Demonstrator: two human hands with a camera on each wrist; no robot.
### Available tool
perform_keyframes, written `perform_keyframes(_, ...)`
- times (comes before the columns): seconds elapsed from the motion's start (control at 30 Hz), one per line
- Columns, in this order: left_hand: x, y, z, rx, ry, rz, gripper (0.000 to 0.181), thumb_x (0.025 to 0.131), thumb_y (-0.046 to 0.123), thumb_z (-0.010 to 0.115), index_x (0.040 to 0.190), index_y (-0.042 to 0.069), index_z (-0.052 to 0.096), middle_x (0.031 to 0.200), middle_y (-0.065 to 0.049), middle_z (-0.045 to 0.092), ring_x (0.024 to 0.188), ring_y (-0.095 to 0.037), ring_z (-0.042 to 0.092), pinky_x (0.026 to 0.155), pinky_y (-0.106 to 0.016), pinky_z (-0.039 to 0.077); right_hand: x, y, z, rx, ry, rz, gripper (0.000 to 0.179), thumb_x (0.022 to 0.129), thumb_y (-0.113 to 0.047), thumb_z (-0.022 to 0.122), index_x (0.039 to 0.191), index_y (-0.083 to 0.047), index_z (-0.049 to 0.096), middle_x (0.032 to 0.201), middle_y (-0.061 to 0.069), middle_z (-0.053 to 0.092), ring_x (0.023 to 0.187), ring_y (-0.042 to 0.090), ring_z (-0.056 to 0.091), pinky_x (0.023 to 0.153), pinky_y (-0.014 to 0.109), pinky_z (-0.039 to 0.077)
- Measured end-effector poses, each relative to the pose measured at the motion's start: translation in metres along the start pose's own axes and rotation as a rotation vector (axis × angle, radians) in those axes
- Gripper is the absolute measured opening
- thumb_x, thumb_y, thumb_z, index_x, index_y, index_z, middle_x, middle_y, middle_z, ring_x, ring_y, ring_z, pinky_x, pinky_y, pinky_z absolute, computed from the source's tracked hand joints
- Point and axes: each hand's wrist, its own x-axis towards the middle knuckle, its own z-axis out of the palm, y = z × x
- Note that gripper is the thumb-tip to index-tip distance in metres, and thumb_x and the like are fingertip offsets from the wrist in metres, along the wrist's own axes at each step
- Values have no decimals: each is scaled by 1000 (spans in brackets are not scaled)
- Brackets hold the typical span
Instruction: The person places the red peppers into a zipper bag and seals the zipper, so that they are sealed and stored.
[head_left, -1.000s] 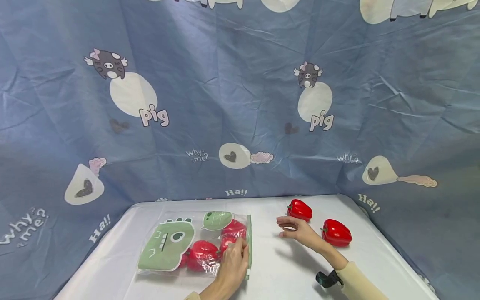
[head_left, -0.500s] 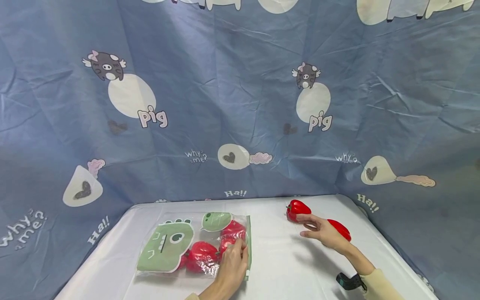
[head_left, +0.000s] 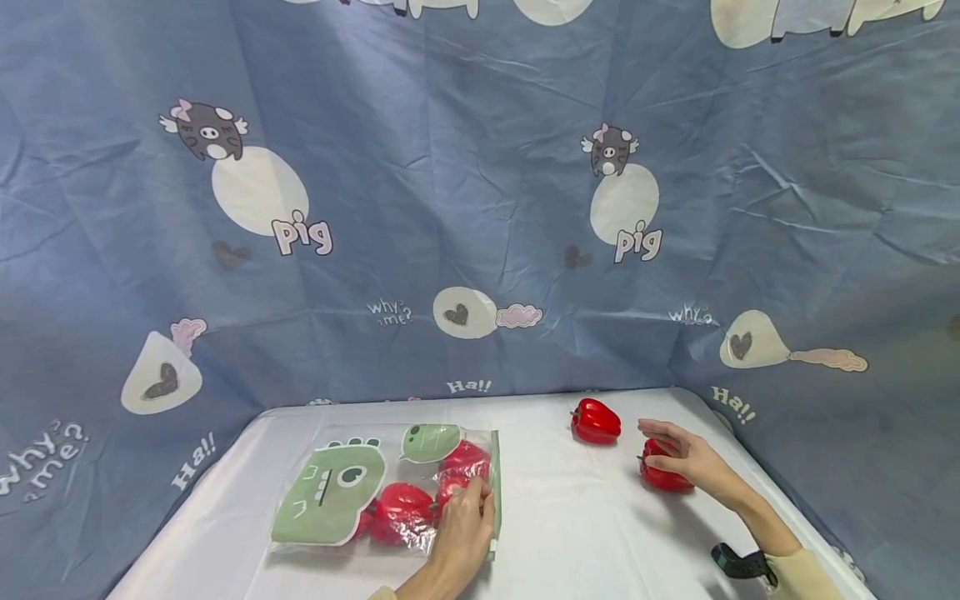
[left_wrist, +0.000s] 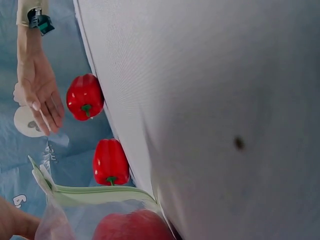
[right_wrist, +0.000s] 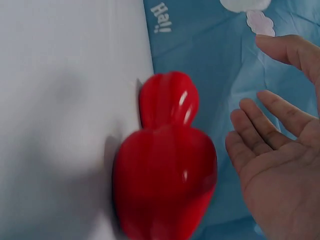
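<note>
A clear zip bag with a green dinosaur print lies on the left of the table, several red bell peppers inside it. My left hand pinches the bag near its green-edged mouth on the right; the left wrist view shows that mouth parted. Over on the right, my right hand hovers above a red bell pepper, partly covering it in the head view. Its fingers are spread and relaxed, holding nothing, and the right wrist view shows them apart from that pepper.
A further red bell pepper lies toward the back of the white table. Behind the table hangs a blue printed cloth. A dark band circles the right wrist.
My right hand has moved rightward, from near the back pepper to over the right-hand one. The left hand and the bag stay in place.
</note>
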Motion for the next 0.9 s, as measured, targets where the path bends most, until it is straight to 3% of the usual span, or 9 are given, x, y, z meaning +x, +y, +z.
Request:
perform_keyframes(0.13, 0, 1, 0, 6, 3, 1, 9, 87, 4, 64, 82, 10, 59, 63, 5, 58, 58, -2, 50, 52, -19, 42, -7, 5, -8, -26, 24, 42, 59, 88, -19, 69, 142, -15, 44, 145, 13, 46, 136, 26, 41, 95, 12, 40)
perform_keyframes(0.27, 0, 1, 0, 13, 3, -8, 10, 87, 4, 63, 81, 11, 59, 63, 5, 58, 58, -3, 50, 52, -19, 43, -14, 12, -14, -29, 48, 55, 62, 88, -20, 69, 143, -11, 42, 145, 16, 43, 132, 10, 45, 94, 11, 40)
perform_keyframes(0.37, 0, 1, 0, 18, 1, -10, 10, 87, 4, 63, 81, 11, 58, 64, 4, 59, 58, -3, 51, 52, -19, 43, -17, 17, -18, -24, 57, 74, 65, 87, -20, 70, 144, -8, 40, 147, 18, 40, 133, 8, 42, 96, 9, 36)
perform_keyframes(0.5, 1, 0, 0, 28, 8, 2, 11, 86, 3, 64, 81, 11, 58, 64, 4, 59, 58, -2, 51, 52, -19, 43, -19, 23, -22, -35, 54, 109, 69, 87, -19, 69, 145, -4, 36, 150, 23, 35, 142, 36, 28, 100, 9, 34)
perform_keyframes(0.63, 1, -1, 1, 24, 15, 10, 10, 86, 3, 64, 81, 11, 58, 63, 5, 59, 57, -2, 50, 52, -18, 42, -20, 30, -25, -47, 41, 134, 73, 86, -16, 69, 146, 1, 30, 152, 29, 28, 142, 50, 15, 111, 30, 32)
perform_keyframes(0.67, 1, -1, 1, 21, 16, 9, 10, 86, 3, 64, 81, 11, 59, 63, 5, 59, 57, -1, 50, 52, -18, 42, -20, 33, -26, -50, 45, 142, 74, 86, -16, 70, 146, 1, 30, 152, 29, 27, 142, 51, 14, 111, 30, 31)
perform_keyframes(0.77, 1, 0, 1, 23, 23, 16, 11, 85, 2, 64, 81, 11, 59, 63, 4, 59, 57, -1, 50, 52, -18, 42, -21, 43, -27, -43, 51, 143, 74, 85, -13, 69, 145, 4, 29, 151, 31, 28, 141, 51, 14, 109, 20, 32)
perform_keyframes(0.9, 1, -1, 0, 35, 27, 24, 11, 84, 1, 65, 81, 10, 59, 64, 3, 61, 58, -2, 52, 52, -18, 43, -23, 55, -26, -35, 62, 130, 72, 86, -10, 68, 144, 8, 30, 148, 32, 31, 138, 50, 24, 92, 5, 35)
